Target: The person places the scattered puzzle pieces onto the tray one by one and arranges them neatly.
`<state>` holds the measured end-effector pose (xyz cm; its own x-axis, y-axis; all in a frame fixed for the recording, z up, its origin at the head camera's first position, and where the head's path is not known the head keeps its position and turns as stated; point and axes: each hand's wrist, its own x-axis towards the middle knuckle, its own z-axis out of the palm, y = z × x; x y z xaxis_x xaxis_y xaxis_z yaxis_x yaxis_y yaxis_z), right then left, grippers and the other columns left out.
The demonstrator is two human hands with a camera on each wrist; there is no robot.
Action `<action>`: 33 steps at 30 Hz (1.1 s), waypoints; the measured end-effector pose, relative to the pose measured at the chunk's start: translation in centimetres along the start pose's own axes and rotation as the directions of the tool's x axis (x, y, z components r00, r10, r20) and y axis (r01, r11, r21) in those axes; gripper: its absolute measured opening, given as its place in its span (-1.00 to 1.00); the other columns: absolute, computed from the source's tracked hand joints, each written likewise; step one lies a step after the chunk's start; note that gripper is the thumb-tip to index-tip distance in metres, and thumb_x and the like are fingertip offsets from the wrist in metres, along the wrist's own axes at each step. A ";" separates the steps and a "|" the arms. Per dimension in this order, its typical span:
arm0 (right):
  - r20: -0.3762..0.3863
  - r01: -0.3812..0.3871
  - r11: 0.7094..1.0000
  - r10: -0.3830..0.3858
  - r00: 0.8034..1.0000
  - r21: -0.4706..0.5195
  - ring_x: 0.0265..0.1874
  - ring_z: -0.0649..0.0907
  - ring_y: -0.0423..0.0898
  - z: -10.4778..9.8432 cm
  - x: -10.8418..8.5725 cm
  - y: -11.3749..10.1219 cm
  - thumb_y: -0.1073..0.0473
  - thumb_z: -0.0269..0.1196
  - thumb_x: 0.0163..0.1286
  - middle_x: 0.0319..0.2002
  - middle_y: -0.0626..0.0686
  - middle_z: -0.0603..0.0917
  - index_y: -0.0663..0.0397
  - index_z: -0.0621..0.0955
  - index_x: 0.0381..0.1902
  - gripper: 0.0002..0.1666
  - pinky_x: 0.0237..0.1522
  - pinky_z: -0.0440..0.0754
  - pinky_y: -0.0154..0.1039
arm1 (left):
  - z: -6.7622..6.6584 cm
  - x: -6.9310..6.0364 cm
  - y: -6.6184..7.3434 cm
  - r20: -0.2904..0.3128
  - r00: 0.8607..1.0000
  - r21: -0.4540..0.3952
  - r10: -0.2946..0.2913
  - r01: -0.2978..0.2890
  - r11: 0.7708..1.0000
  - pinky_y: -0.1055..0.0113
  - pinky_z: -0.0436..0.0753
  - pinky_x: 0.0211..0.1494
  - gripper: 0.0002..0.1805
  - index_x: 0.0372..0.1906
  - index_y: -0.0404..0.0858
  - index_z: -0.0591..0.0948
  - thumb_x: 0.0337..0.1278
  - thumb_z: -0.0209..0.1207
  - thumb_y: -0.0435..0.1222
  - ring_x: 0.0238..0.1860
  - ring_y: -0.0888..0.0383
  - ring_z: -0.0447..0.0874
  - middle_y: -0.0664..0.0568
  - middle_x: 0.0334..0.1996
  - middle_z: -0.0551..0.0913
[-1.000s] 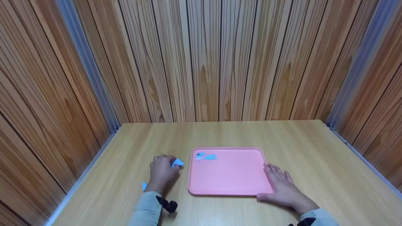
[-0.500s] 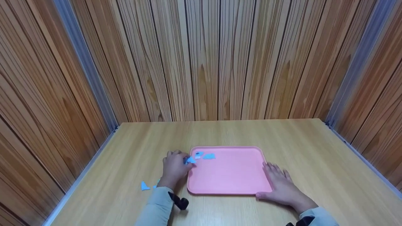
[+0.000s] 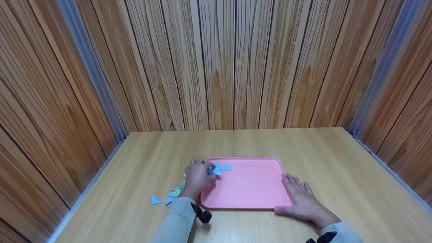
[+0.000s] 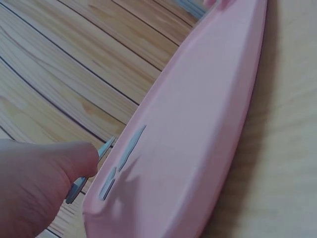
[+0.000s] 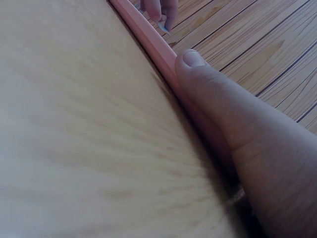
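My left hand (image 3: 198,177) pinches a flat blue picture piece (image 3: 217,171) between thumb and fingers, over the far left corner of a pink tray (image 3: 253,189). In the left wrist view the held piece (image 4: 105,148) stands tilted above the tray's rim, apart from its floor. A blue piece (image 3: 225,167) lies flat on the tray by that corner, beside smaller ones partly hidden by the hand. My right hand (image 3: 302,200) rests at the tray's near right corner, fingers fairly straight along the right rim, thumb at the front edge (image 5: 168,74).
Left of the tray, several printed pieces (image 3: 175,192) lie on the wooden table (image 3: 162,152), partly behind my left forearm. A single blue piece (image 3: 155,199) lies farther left. Wood-patterned walls (image 3: 219,67) enclose the back and sides.
My left hand has carried the blue piece rightward from the table to over the tray's far left corner. Pieces once hidden by its arm now show. The right hand has stayed put.
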<state>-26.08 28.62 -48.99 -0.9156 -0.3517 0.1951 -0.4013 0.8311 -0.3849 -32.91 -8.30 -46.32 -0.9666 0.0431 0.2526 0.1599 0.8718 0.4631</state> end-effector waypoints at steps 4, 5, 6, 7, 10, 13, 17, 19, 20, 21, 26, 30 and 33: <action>-0.004 0.005 1.000 -0.005 1.000 0.006 0.49 0.06 0.46 0.0 0.0 0.0 -0.49 0.35 0.07 0.51 0.45 0.11 0.34 0.09 0.56 0.42 0.38 -0.19 0.46 | 0.3 0.4 0.7 -0.001 0.999 0.023 0.039 -0.039 0.999 -0.16 0.33 0.20 -0.67 -0.07 0.05 0.77 -0.04 0.45 -0.13 0.06 -0.02 0.41 0.07 -0.05 0.65; -0.006 0.006 1.000 -0.006 1.000 0.004 0.49 0.06 0.46 0.0 0.0 0.0 -0.50 0.35 0.06 0.51 0.45 0.11 0.34 0.10 0.56 0.43 0.38 -0.18 0.46 | 0.4 0.5 1.0 0.006 0.999 0.021 0.039 -0.039 0.999 -0.16 0.33 0.21 -0.67 -0.06 0.04 0.77 -0.03 0.44 -0.13 0.06 -0.01 0.41 0.07 -0.04 0.65; -0.009 0.007 1.000 -0.007 1.000 0.002 0.49 0.07 0.46 0.0 0.0 0.0 -0.50 0.35 0.06 0.51 0.45 0.11 0.34 0.10 0.56 0.43 0.38 -0.18 0.46 | 0.5 0.5 1.2 0.009 0.999 0.024 0.046 -0.046 0.999 -0.15 0.33 0.20 -0.67 -0.06 0.04 0.77 -0.02 0.44 -0.13 0.06 -0.01 0.41 0.07 -0.03 0.65; -0.012 0.008 1.000 -0.008 1.000 0.000 0.49 0.07 0.46 0.0 0.0 0.0 -0.50 0.35 0.06 0.51 0.45 0.11 0.34 0.10 0.56 0.43 0.38 -0.17 0.46 | 0.6 0.6 1.4 0.018 0.999 0.026 0.045 -0.046 0.999 -0.15 0.33 0.21 -0.67 -0.06 0.05 0.77 -0.01 0.44 -0.12 0.07 -0.01 0.41 0.07 -0.01 0.65; -0.018 0.011 1.000 -0.011 1.000 -0.007 0.49 0.08 0.45 0.0 0.0 0.0 -0.51 0.35 0.05 0.51 0.45 0.12 0.34 0.11 0.55 0.44 0.38 -0.16 0.47 | 0.9 0.7 2.2 0.040 0.998 0.028 0.039 -0.040 0.999 -0.18 0.28 0.27 -0.67 -0.04 0.04 0.77 0.01 0.44 -0.12 0.09 -0.01 0.40 0.07 0.04 0.64; -0.021 0.011 1.000 -0.011 1.000 -0.014 0.49 0.08 0.45 0.1 0.0 0.1 -0.52 0.35 0.04 0.51 0.45 0.13 0.33 0.11 0.55 0.44 0.38 -0.15 0.47 | 1.3 0.9 2.8 0.058 0.998 0.028 0.033 -0.035 0.999 -0.22 0.21 0.34 -0.68 -0.03 0.04 0.77 0.03 0.43 -0.13 0.11 -0.02 0.39 0.08 0.04 0.62; -0.023 0.010 1.000 -0.010 1.000 -0.023 0.49 0.10 0.45 0.1 0.0 0.1 -0.53 0.35 0.04 0.50 0.45 0.14 0.33 0.11 0.55 0.44 0.37 -0.14 0.47 | 2.0 1.3 3.4 0.064 0.997 0.032 0.038 -0.040 0.999 -0.25 0.16 0.39 -0.67 -0.03 0.06 0.78 0.03 0.44 -0.14 0.14 -0.02 0.39 0.11 0.04 0.62; -0.024 0.011 1.000 -0.012 1.000 -0.026 0.49 0.10 0.45 0.2 0.0 0.1 -0.53 0.35 0.04 0.50 0.45 0.14 0.33 0.12 0.55 0.44 0.37 -0.13 0.47 | 2.3 1.4 3.7 0.059 0.997 0.034 0.045 -0.047 0.998 -0.25 0.16 0.39 -0.68 -0.04 0.07 0.78 0.02 0.44 -0.14 0.16 -0.02 0.39 0.11 0.04 0.62; -0.024 0.012 1.000 -0.013 1.000 -0.027 0.49 0.10 0.45 0.1 0.0 0.1 -0.53 0.34 0.04 0.50 0.45 0.14 0.33 0.12 0.55 0.44 0.37 -0.13 0.47 | 2.4 1.5 3.8 0.055 0.997 0.037 0.050 -0.052 0.998 -0.25 0.16 0.39 -0.68 -0.04 0.07 0.78 0.02 0.44 -0.15 0.17 -0.03 0.39 0.10 0.04 0.62; -0.023 0.012 0.999 -0.013 1.000 -0.030 0.49 0.10 0.45 0.1 0.1 0.1 -0.54 0.34 0.04 0.50 0.45 0.14 0.34 0.11 0.55 0.44 0.37 -0.13 0.48 | 2.5 1.6 4.0 0.052 0.997 0.038 0.054 -0.056 0.998 -0.25 0.16 0.38 -0.68 -0.04 0.07 0.78 0.02 0.43 -0.15 0.17 -0.03 0.38 0.10 0.04 0.62; -0.015 0.001 1.000 -0.001 1.000 -0.031 0.49 0.09 0.45 0.2 0.1 0.2 -0.54 0.33 0.05 0.50 0.45 0.13 0.33 0.10 0.56 0.45 0.37 -0.14 0.48 | 2.9 2.0 4.6 0.037 0.996 0.046 0.080 -0.082 0.996 -0.25 0.17 0.38 -0.71 -0.05 0.07 0.78 0.06 0.42 -0.16 0.16 -0.03 0.38 0.10 0.05 0.63; -0.011 0.005 1.000 -0.005 1.000 -0.024 0.49 0.08 0.46 0.3 0.1 0.3 -0.53 0.34 0.05 0.51 0.45 0.13 0.34 0.08 0.56 0.46 0.37 -0.15 0.48 | 3.2 2.1 5.0 0.022 0.993 0.073 0.118 -0.120 0.990 -0.20 0.25 0.35 -0.70 -0.01 0.12 0.77 0.11 0.37 -0.17 0.15 -0.03 0.42 0.12 0.06 0.64; -0.011 0.006 1.000 -0.007 1.000 -0.028 0.49 0.08 0.45 0.3 0.1 0.4 -0.54 0.33 0.05 0.51 0.45 0.12 0.34 0.08 0.56 0.46 0.37 -0.14 0.48 | 3.4 2.2 5.4 0.011 0.990 0.088 0.138 -0.139 0.986 -0.16 0.27 0.35 -0.67 0.04 0.16 0.76 0.14 0.35 -0.16 0.15 -0.01 0.43 0.13 0.06 0.64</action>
<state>-26.36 28.77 -49.43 -0.9125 -0.3524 0.2075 -0.4061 0.8407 -0.3581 -34.86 -1.84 -46.21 -0.9373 0.1684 0.3050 0.2741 0.8969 0.3470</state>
